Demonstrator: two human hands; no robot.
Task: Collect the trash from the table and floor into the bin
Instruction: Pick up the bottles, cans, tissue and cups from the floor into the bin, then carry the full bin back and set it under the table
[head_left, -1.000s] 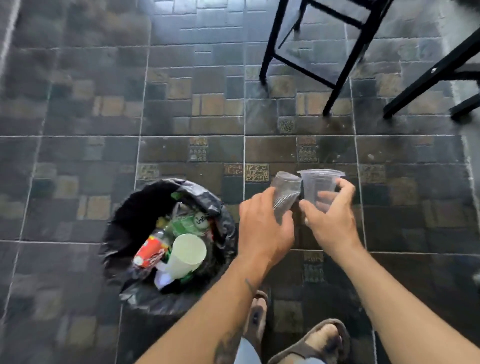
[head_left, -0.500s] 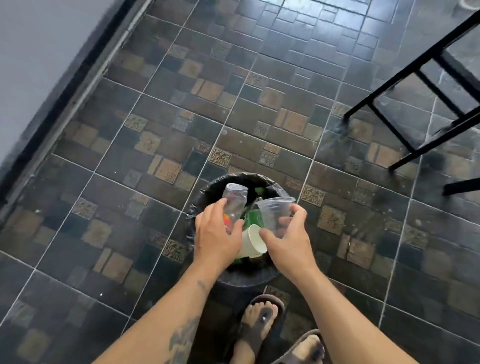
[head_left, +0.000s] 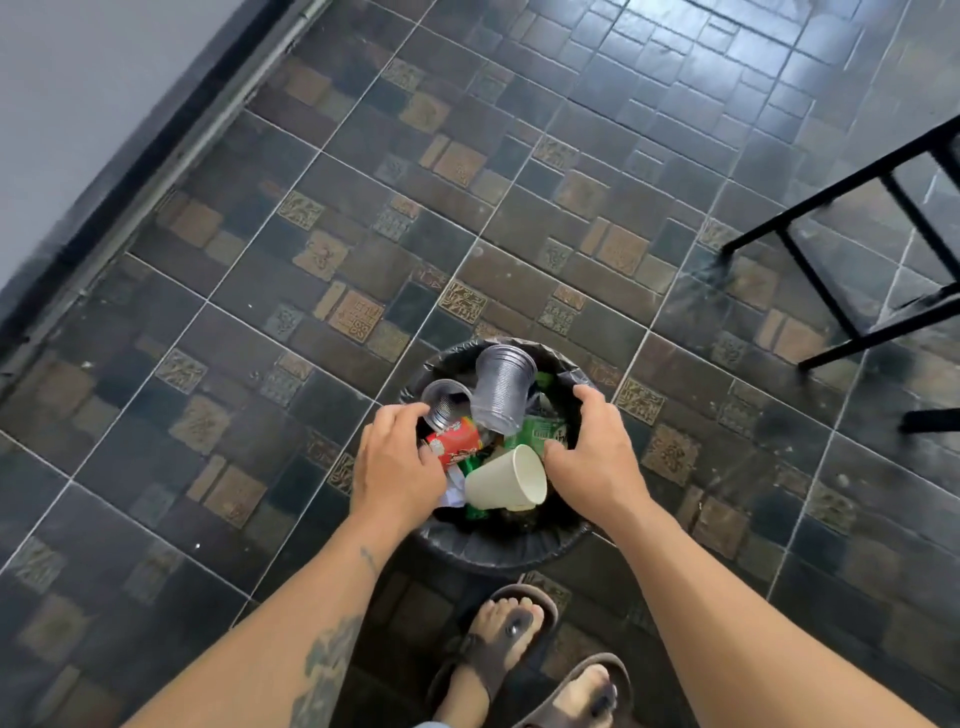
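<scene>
A round bin (head_left: 498, 552) lined with a black bag stands on the tiled floor just in front of my feet. Two clear ribbed plastic cups lie tilted on top of its trash: a larger one (head_left: 502, 387) at the far side and a smaller one (head_left: 443, 405) to its left. My left hand (head_left: 397, 465) hovers over the bin's left side with fingers spread, its fingertips beside the smaller cup. My right hand (head_left: 597, 457) is palm down over the right side, holding nothing. A cream paper cup (head_left: 506, 479), a red can (head_left: 458, 441) and a green wrapper (head_left: 545, 431) also lie inside.
Black metal furniture legs (head_left: 810, 280) stand on the floor to the right. A grey wall with a dark skirting (head_left: 130, 171) runs along the left. My sandalled feet (head_left: 498, 639) are right behind the bin.
Both hands carried the clear cups from beside the bin to over it. The fingers have spread and the two cups now rest in the bin, apart from my palms.
</scene>
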